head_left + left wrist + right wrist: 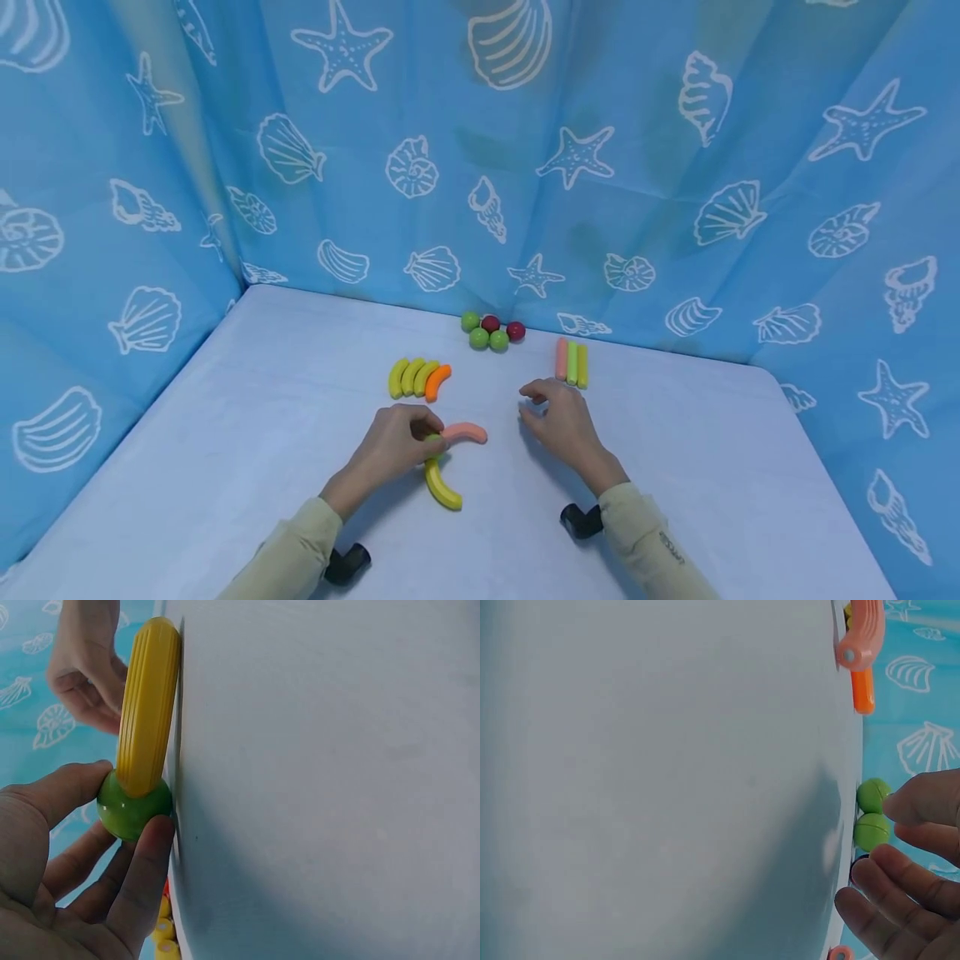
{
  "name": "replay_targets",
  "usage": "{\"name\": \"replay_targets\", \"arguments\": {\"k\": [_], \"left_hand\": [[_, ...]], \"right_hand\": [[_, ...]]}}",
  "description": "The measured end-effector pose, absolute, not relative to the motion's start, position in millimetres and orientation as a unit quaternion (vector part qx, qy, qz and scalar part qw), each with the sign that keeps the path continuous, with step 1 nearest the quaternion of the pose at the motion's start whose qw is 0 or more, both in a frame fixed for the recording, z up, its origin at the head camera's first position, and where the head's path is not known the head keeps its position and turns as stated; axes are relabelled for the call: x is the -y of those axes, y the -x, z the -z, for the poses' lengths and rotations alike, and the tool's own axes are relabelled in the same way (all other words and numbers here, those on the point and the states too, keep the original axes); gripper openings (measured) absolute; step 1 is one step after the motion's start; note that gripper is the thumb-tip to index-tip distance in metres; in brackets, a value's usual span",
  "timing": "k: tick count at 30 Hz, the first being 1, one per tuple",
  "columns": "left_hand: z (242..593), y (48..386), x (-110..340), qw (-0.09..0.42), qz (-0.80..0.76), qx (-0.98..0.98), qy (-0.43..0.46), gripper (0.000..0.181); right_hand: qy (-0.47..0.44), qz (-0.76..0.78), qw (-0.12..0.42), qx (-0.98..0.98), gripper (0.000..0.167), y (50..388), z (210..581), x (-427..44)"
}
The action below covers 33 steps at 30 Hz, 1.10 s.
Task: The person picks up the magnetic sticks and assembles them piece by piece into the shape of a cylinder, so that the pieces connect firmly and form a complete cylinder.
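The left hand (pixel 401 437) pinches a green ball (pixel 434 447) between thumb and fingers. From that ball a curved yellow piece (pixel 442 487) extends toward the front and a curved pink piece (pixel 466 432) extends to the right. In the left wrist view the yellow piece (pixel 150 705) meets the green ball (pixel 133 806), held by the left hand's fingertips. To the right of the pink piece, the right hand (pixel 561 421) hovers with bent, spread fingers and holds nothing. The right wrist view shows this hand (pixel 922 877) with its fingers parted.
Several curved yellow pieces (pixel 407 377) and an orange one (pixel 437 382) lie in a row behind the left hand. Green balls (pixel 478 337) and red balls (pixel 515 331) sit at the back edge. Straight pink, green and yellow sticks (pixel 572 362) lie behind the right hand.
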<state>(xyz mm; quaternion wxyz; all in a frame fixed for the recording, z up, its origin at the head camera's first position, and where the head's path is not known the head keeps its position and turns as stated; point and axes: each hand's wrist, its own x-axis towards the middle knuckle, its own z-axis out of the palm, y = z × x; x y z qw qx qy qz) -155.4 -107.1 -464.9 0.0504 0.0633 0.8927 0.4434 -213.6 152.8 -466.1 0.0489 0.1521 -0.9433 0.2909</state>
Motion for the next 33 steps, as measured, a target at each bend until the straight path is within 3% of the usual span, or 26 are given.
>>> {"name": "replay_targets", "arguments": {"k": [33], "left_hand": [[466.1,156.3,109.9,0.055,-0.444,-0.892,-0.056,0.013]], "right_hand": [[-0.115,-0.328,0.052,0.936,0.033,264.7,458.3,-135.9]]}}
